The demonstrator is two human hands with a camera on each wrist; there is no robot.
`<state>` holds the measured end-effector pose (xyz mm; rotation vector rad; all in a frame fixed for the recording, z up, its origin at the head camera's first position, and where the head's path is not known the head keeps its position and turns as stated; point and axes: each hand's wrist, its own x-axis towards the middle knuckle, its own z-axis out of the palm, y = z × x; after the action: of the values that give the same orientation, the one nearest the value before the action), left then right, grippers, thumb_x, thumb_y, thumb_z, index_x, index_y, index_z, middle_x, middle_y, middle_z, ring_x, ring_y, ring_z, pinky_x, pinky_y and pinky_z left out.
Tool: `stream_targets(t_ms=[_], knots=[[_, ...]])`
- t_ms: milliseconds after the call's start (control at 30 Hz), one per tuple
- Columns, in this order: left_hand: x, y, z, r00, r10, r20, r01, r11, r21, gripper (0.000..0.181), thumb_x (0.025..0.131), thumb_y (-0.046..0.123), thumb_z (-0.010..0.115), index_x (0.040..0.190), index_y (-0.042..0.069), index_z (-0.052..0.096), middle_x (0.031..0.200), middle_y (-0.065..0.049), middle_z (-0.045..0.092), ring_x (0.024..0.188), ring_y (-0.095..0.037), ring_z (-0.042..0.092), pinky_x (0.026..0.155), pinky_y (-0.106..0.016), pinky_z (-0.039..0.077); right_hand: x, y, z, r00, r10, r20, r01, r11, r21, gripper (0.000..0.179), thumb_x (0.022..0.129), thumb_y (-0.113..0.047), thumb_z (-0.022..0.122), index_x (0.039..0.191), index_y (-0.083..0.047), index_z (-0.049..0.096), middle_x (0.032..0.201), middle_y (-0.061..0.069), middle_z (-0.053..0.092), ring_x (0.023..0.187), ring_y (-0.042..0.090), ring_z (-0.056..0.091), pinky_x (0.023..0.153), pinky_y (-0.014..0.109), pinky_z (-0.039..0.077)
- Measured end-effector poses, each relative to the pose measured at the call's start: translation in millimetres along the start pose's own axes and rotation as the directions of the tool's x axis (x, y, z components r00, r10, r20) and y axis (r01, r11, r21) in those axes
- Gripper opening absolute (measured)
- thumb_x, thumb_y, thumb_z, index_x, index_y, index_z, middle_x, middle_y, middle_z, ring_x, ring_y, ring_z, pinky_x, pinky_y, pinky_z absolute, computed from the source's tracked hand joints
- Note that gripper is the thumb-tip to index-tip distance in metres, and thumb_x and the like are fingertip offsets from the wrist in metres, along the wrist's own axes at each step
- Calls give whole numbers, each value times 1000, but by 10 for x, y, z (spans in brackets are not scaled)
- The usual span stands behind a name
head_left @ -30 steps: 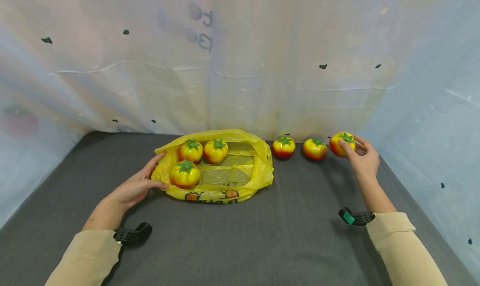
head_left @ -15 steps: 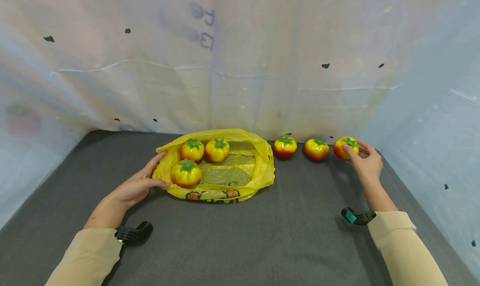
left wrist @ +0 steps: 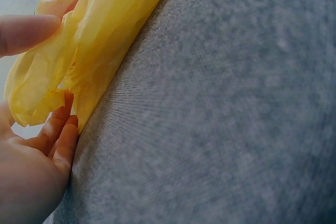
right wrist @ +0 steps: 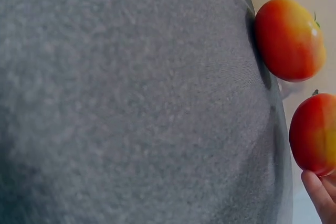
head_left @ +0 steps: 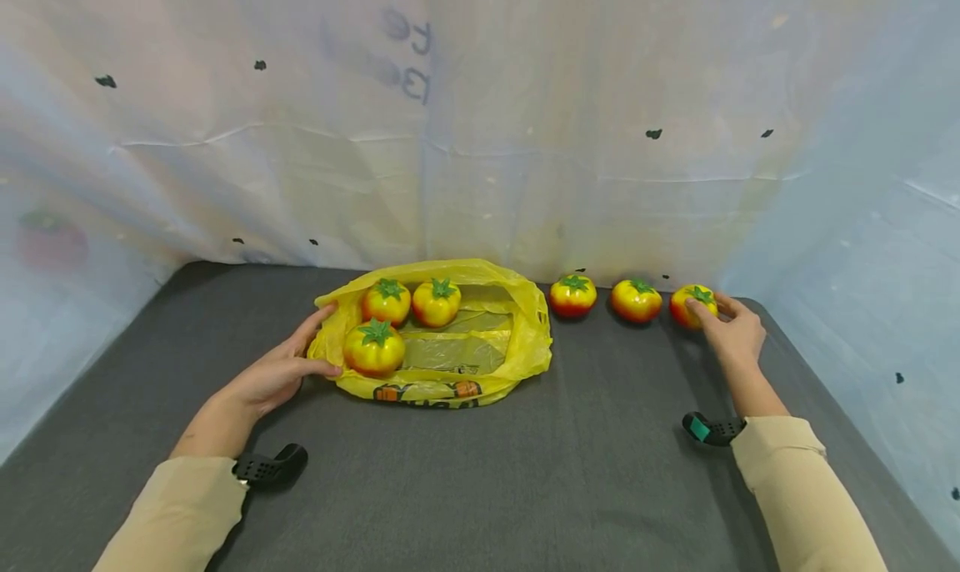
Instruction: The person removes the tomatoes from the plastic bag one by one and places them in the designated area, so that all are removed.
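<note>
A yellow plastic bag lies with its mouth spread toward me. Inside, at its left half, are three toy tomatoes, yellow and red with green tops: a front one, a back left one and a back right one. My left hand holds the bag's left end, thumb at the front rim, the other fingers round the side. At the far right, my right hand pinches another tomato between thumb and fingers. In the right wrist view, a thin gap separates this tomato from the cloth.
Right of the bag, two more tomatoes stand along the back edge: a left one and a right one. Grey cloth covers the table. Whitish plastic sheeting rises behind and at both sides.
My right hand has lowered its tomato and shifted it slightly right, away from the neighbouring one. My left hand has kept its hold on the bag.
</note>
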<state>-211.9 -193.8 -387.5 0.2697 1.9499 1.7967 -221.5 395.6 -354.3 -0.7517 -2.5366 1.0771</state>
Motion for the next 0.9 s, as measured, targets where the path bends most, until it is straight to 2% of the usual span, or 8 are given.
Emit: stream_targets(t_ms=[267,433,667,900], knots=[[-8,3,13,1000,1,0,-1,1000,0,104,86,5,64,154,28,-11,154,-9,-33,139,-38,-27,98,-74,-17,26,73,17,999,34,34,-31,997,-68,75,92,-55,47,149,-7,34,147,24,40,137,42,26,109,54,29],[-15,-2,10,1000,5,3,-5,1000,-1,103,86,5,64,154,27,-10,153,-9,-34,139,-38,-28,98,-74,-17,4,57,16,999,40,31,-38,997,-73,75,93,-55,45,149,-6,33,146,25,40,137,43,27,109,54,29],[-17,-4,8,1000,3,0,-3,1000,-6,103,86,5,64,154,27,-10,153,-9,-34,138,-38,-29,97,-74,-17,23,53,-25,997,39,70,-31,994,-105,79,93,-57,44,150,-4,30,147,28,37,137,45,27,107,55,31],[-3,4,5,1000,2,-2,-2,1000,-1,104,85,6,65,154,27,-11,154,-9,-32,139,-38,-27,98,-74,-16,25,6,-83,998,6,59,2,991,-132,77,93,-55,45,149,-3,32,146,28,37,133,43,37,104,53,38]])
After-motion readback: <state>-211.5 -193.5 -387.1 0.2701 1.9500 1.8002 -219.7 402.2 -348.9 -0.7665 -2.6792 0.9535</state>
